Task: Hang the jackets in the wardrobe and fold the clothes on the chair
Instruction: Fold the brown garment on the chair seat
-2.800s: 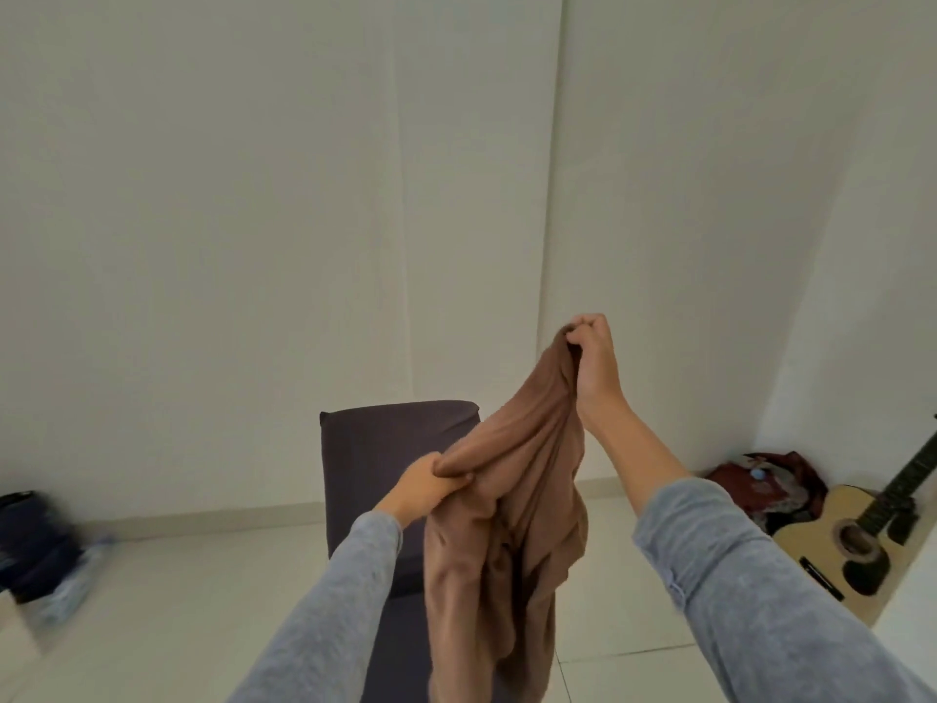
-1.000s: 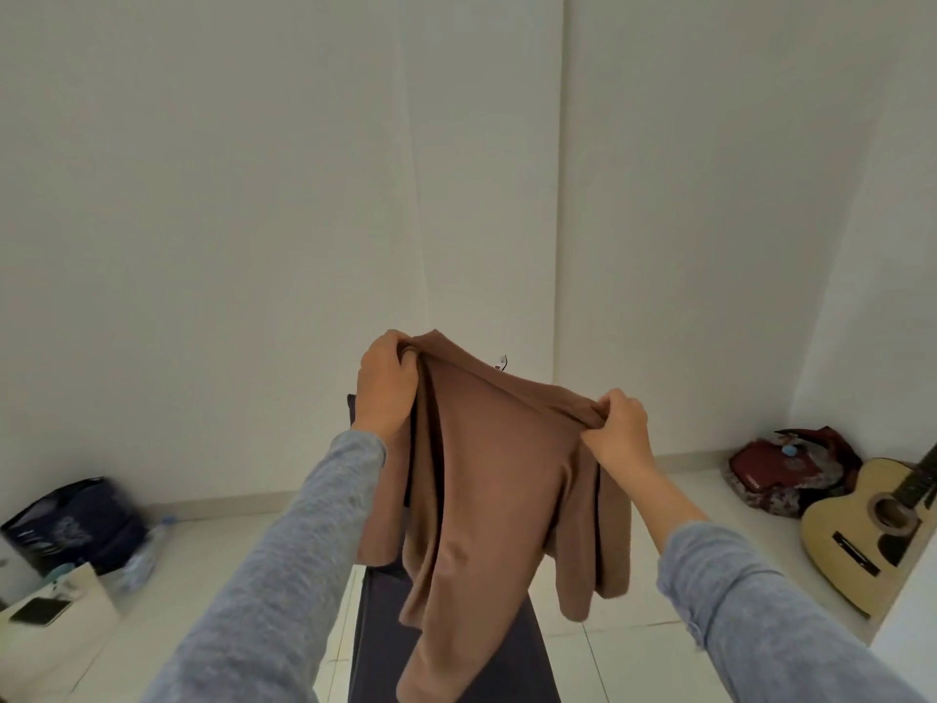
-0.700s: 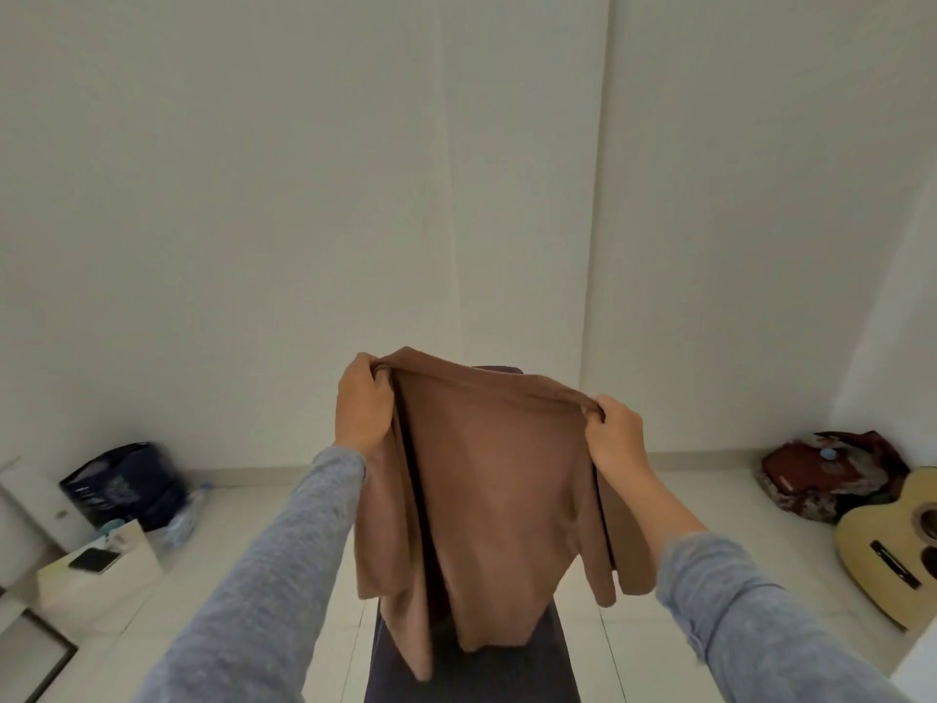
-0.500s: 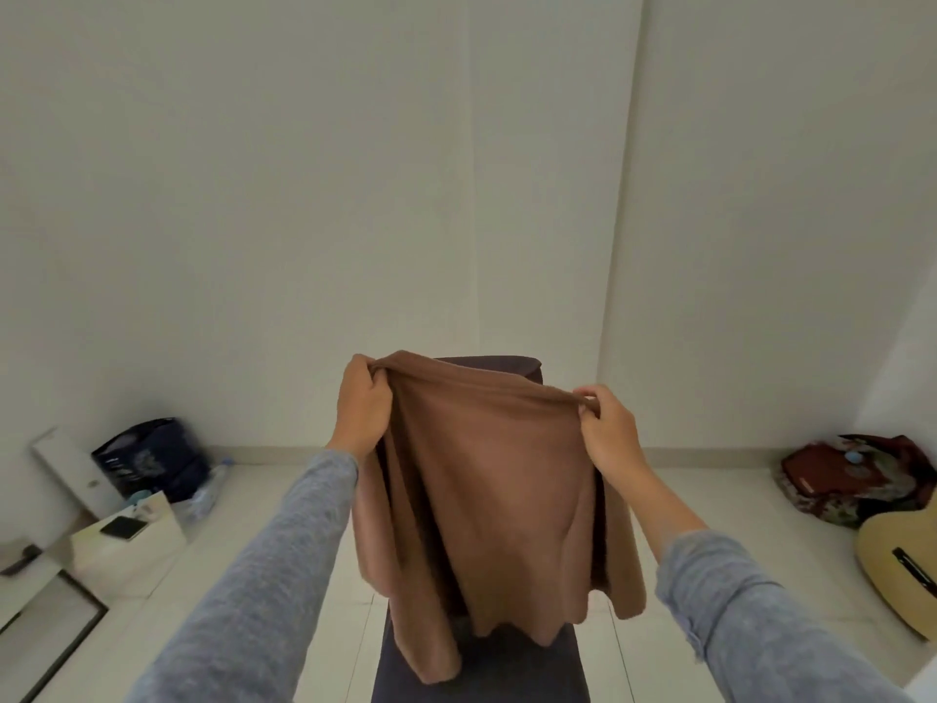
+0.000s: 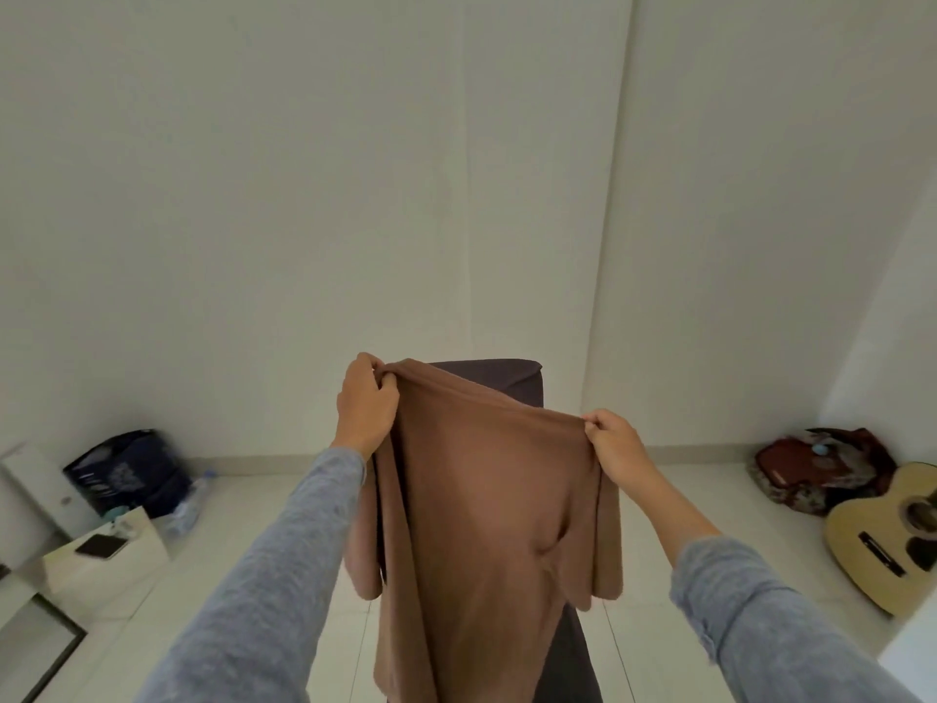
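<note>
Brown shirt [image 5: 487,525] hangs spread in the air, its top edge pinched at one end by the left hand [image 5: 365,403] and at the other by the right hand [image 5: 616,446], fingers curled into the cloth. It drapes in front of the dark chair [image 5: 507,376]. An acoustic guitar [image 5: 892,535] lies on the floor at far right.

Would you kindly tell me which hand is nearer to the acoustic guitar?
Right. The right hand grips the brown garment's top corner on the guitar's side; the left hand grips the opposite corner, farther from the guitar.
</note>
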`<state>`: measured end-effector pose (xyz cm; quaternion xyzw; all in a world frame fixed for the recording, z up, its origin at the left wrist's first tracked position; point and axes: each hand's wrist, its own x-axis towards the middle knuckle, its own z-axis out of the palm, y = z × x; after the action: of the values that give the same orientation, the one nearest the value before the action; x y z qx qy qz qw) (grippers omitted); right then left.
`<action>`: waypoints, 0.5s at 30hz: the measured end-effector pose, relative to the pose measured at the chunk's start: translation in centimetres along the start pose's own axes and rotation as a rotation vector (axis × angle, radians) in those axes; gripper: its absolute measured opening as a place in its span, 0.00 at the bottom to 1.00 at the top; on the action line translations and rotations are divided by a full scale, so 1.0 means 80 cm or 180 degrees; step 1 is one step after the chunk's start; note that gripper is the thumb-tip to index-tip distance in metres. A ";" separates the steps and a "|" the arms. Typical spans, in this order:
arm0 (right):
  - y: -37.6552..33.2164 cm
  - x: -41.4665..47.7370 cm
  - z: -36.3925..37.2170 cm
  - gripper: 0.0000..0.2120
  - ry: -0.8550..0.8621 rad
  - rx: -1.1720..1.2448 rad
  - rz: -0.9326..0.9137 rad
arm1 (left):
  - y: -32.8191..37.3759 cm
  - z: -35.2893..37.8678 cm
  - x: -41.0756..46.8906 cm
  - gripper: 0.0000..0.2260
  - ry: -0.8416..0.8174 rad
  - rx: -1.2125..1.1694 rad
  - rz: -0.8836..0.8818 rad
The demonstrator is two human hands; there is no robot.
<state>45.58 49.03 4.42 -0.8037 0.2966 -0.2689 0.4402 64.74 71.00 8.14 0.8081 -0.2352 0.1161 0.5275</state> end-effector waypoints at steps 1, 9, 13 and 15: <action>-0.004 -0.007 0.008 0.10 -0.0030 0.0099 0.0002 | -0.003 -0.009 0.001 0.02 -0.0010 0.0027 0.0030; -0.040 -0.072 0.063 0.04 -0.0150 0.0203 -0.0545 | -0.033 -0.084 -0.022 0.05 0.0083 0.0230 0.0193; -0.050 -0.083 0.091 0.05 0.0237 0.0033 -0.0421 | -0.058 -0.122 -0.040 0.07 0.0189 0.0393 0.0192; -0.060 -0.091 0.102 0.07 0.0509 0.0038 -0.0431 | -0.067 -0.137 -0.051 0.08 0.0204 0.0484 0.0161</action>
<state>47.41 60.79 3.48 -0.7952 0.2741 -0.3631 0.4007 64.57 83.76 6.70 0.8355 -0.2290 0.1727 0.4687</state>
